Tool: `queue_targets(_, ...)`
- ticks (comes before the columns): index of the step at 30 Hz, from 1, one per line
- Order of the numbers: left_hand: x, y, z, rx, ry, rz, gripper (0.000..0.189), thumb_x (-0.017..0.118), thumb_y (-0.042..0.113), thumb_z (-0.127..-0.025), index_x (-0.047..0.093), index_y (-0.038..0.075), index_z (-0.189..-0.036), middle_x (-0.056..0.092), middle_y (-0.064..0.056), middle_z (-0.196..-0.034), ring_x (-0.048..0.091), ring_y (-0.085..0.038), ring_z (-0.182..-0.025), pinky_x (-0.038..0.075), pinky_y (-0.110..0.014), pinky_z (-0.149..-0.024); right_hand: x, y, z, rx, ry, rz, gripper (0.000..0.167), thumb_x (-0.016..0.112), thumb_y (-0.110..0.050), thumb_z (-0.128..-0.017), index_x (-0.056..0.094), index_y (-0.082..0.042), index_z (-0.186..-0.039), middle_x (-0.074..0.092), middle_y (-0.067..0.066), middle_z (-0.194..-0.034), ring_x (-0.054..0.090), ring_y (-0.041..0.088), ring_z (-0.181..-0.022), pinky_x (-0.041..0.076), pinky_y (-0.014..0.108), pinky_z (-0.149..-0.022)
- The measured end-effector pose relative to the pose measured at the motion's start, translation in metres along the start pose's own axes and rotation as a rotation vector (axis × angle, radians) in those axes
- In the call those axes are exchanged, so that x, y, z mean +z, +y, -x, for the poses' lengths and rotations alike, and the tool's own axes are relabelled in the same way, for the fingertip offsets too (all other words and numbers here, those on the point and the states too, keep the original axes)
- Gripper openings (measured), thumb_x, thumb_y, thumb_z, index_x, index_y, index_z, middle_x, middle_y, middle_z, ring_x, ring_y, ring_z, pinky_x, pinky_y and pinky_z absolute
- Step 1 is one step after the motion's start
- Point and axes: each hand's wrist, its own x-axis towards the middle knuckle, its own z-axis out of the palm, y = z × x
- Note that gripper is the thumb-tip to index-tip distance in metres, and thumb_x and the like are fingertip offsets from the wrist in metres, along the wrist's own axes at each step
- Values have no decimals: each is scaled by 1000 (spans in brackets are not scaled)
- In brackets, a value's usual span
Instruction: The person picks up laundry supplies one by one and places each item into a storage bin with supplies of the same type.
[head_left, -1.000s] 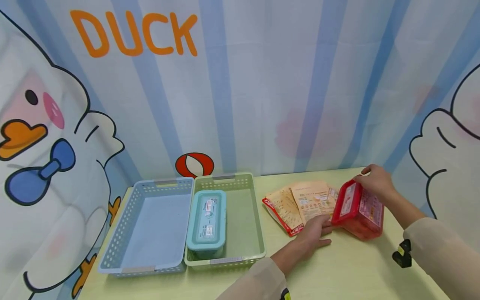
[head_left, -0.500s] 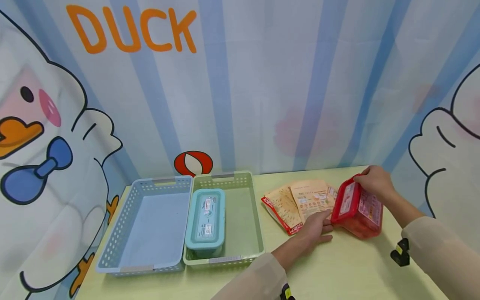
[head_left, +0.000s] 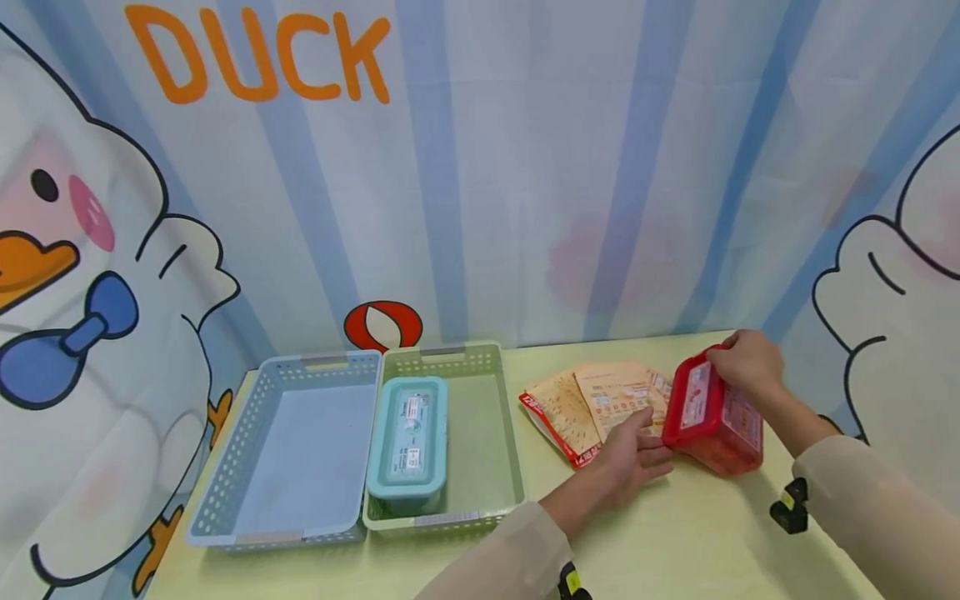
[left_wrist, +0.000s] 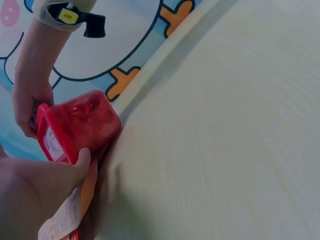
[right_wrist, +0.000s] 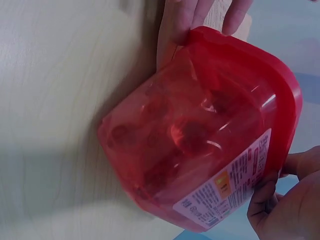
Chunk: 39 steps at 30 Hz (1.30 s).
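A red see-through plastic container [head_left: 720, 429] with a red lid is tipped, its lid facing left. My right hand [head_left: 748, 362] grips it by the upper lid edge. At the lower lid edge, my left hand [head_left: 628, 458] has its fingers extended, the fingertips right at the rim; in the right wrist view, left fingers [right_wrist: 185, 17] show there. The container's far bottom edge is close over the table in the right wrist view. Beside the left hand lie flat food packets, a beige one [head_left: 615, 392] overlapping a red-edged one [head_left: 562, 408].
Left on the table [head_left: 622, 550] stand a blue perforated basket [head_left: 292, 533] and a green one [head_left: 487, 442], side by side. A teal lidded box [head_left: 408, 442] sits in the green basket. Behind the table hangs a striped duck curtain [head_left: 510, 208].
The left thumb has lifted and the left fingers have turned slightly up at the lid's lower edge. The right hand keeps its grip, and the container's lid turns a little more toward the camera.
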Motion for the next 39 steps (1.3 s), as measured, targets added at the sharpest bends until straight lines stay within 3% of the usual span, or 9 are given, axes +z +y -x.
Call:
queue_targets(5, -2, 7, 2, 11, -7, 37, 60, 59, 42, -106, 50, -4, -144, 65, -25, -122, 67, -44, -118, 48, -62, -109, -1, -7, 1, 0, 31, -29, 46, 58, -21, -102, 55, 19, -125, 62, 39, -115, 64, 49, -95, 61, 55, -75)
queue_targets(9, -2, 16, 6, 21, 8, 57, 58, 60, 42, -105, 52, -2, -141, 66, -24, -121, 70, -41, -114, 50, -59, -108, -3, -13, 0, -51, 57, -43, 42, 58, -19, -101, 55, 17, -123, 62, 37, -112, 64, 47, -92, 62, 54, -73)
queue_targets(21, -9, 33, 14, 57, 33, 27, 41, 59, 37, -107, 59, 3, -131, 73, -22, -113, 75, -38, -107, 58, -50, -100, -4, -27, -4, -121, 79, -75, 41, 57, -19, -100, 57, 16, -122, 63, 35, -107, 63, 45, -90, 61, 51, -70)
queue_targets(29, -9, 43, 18, 54, 85, -65, 38, 60, 35, -106, 65, 2, -124, 77, -17, -108, 78, -28, -95, 63, -35, -85, -5, -34, -2, -100, 48, -117, 45, 58, -21, -102, 56, 15, -129, 62, 33, -111, 64, 42, -91, 61, 44, -67)
queue_targets(39, -12, 52, 29, 94, 20, -209, 25, 63, 29, -107, 72, 7, -112, 76, -8, -99, 75, -18, -85, 62, -30, -80, -12, -42, 4, -144, -22, -180, 42, 60, -20, -103, 59, 13, -129, 63, 27, -108, 62, 30, -85, 54, 31, -63)
